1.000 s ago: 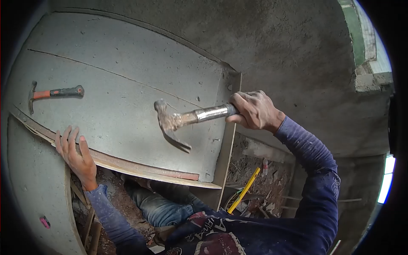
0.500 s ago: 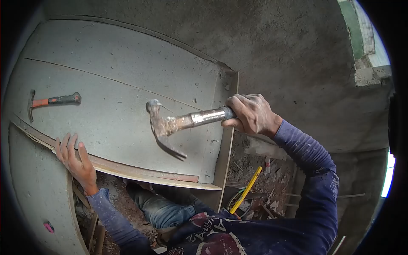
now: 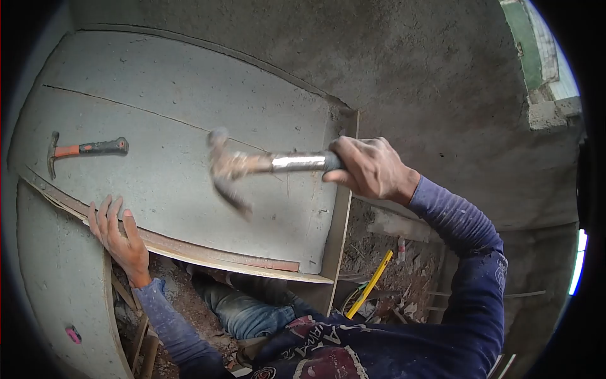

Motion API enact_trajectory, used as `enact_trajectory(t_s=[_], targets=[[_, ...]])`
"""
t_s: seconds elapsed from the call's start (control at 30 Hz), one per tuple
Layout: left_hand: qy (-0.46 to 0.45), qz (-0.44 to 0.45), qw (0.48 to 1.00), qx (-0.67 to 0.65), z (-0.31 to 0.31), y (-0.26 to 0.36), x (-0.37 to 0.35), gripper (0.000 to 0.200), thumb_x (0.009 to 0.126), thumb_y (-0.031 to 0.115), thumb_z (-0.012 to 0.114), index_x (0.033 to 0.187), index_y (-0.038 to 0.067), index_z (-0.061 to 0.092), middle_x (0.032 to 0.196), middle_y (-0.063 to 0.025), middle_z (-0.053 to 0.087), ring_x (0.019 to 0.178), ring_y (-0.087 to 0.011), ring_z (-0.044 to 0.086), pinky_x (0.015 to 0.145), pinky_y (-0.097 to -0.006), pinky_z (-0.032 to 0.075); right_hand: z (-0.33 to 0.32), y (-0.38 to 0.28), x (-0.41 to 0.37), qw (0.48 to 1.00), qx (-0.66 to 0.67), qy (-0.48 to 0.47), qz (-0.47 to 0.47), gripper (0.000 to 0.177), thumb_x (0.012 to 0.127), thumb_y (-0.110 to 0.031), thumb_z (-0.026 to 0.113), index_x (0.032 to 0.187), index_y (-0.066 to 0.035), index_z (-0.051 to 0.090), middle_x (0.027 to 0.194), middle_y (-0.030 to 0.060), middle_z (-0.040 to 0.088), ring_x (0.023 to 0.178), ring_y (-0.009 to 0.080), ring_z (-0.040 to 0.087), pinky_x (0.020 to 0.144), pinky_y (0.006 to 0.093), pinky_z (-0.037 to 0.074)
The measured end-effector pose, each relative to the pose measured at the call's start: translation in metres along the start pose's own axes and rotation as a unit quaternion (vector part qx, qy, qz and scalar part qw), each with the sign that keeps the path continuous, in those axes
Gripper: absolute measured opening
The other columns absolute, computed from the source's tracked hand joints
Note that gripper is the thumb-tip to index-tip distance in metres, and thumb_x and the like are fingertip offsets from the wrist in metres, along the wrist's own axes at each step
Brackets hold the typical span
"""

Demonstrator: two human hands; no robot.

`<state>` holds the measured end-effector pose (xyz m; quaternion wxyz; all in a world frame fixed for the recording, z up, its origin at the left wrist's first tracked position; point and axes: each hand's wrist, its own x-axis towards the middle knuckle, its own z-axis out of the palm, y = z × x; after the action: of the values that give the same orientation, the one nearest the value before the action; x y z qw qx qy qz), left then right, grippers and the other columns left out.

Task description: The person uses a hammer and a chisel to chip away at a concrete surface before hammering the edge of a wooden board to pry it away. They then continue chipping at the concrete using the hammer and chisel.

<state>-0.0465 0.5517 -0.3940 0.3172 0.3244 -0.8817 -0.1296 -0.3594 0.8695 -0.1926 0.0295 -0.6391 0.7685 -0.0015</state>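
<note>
A worn claw hammer [image 3: 252, 163] with tape on its handle is in my right hand [image 3: 372, 167], which is closed round the grip. Its head is blurred and hangs in the air above the grey concrete-like surface [image 3: 158, 174]. My left hand [image 3: 123, 240] lies with fingers stretched and a little apart over the wooden edge strip [image 3: 214, 254] along the near side of that surface. A second claw hammer [image 3: 95, 148], orange and black, rests on the surface beyond the left hand.
An upright board [image 3: 339, 221] borders the surface on the right. Beyond it a yellow level [image 3: 370, 284] leans among rubble. A small pink object [image 3: 74, 335] lies on the lower left surface. A rough wall [image 3: 435, 95] rises behind.
My right hand has tilted the hammer, so its head is slightly further left and higher. The left hand keeps its place on the edge strip; the view has shifted slightly.
</note>
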Motion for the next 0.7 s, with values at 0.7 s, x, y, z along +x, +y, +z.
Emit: enact_trajectory(t_s=[0.7], targets=[[-0.003, -0.018, 1.0, -0.012, -0.001, 0.004, 0.001, 0.038, 0.098, 0.032, 0.051, 0.12, 0.004, 0.066, 0.135, -0.0123, 0.056, 0.141, -0.0391, 0.031, 0.114, -0.0561, 0.024, 0.017, 0.113, -0.025, 0.929, -0.092, -0.153, 0.325, 0.066, 0.1, -0.064, 0.033, 0.098, -0.002, 0.056, 0.066, 0.0149, 0.063, 0.062, 0.0286, 0.067, 0.048, 0.0452, 0.051]])
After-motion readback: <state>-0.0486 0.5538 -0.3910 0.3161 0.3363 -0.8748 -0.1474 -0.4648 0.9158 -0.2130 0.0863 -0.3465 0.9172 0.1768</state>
